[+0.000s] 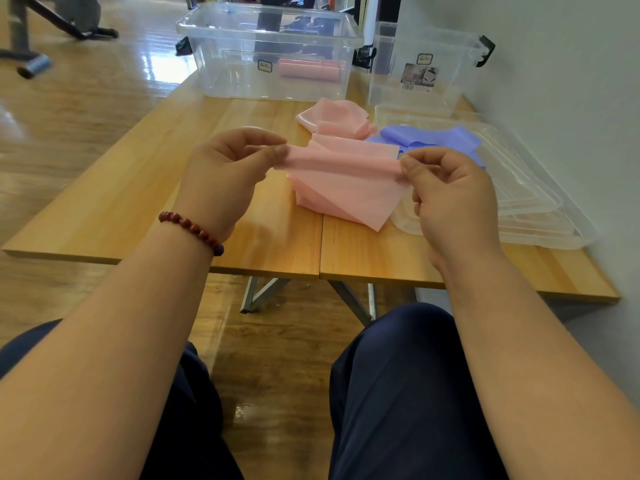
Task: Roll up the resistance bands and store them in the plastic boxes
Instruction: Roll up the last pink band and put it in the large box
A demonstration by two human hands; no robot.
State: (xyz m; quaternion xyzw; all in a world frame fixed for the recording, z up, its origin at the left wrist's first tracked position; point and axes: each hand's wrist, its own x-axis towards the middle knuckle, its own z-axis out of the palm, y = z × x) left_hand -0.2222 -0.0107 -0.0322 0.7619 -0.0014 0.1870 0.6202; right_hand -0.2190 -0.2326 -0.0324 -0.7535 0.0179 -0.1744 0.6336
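Observation:
A pink resistance band (346,174) stretches between my hands above the wooden table (138,188). My left hand (225,168) pinches its left end and my right hand (450,192) pinches its right end; the rest of it hangs down in folds onto the table. A second pink band (332,117) lies crumpled further back, with a purple band (433,138) beside it. A rolled pink band (308,69) lies inside the large clear plastic box (270,29) at the back. A smaller clear box (419,67) stands to its right.
Two clear lids (526,195) lie stacked on the table's right side, against the white wall. My knees in dark trousers are below the table's front edge. Exercise equipment stands on the wooden floor at the far left.

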